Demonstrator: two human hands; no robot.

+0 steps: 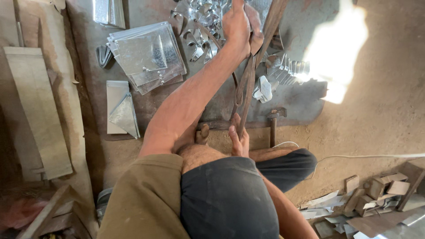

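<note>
A dusty earthen workshop floor (376, 132) carries a dark mat (292, 99) strewn with stacked metal sheets (148, 57) and bent offcuts (283, 68). The left hand (237, 26) grips the long shears (250, 75) upright above the mat; the right hand's grip cannot be told, and no containers show

Big rusty metal shears (248, 84) right in the middle of the floor here, long and dark brown, standing steeply on end. The two handle bars run up toward the top edge of the frame, close together and almost parallel, and narrow down to the pivot and blades at the bottom. The upper handle is wrapped in a closed grip near the top; the lower end rests against the bare ground by the knee, steadied there. The blade tips are partly hidden, so whether anything sits between them can't be made out. Surface pitted, dull, no shine.
</note>
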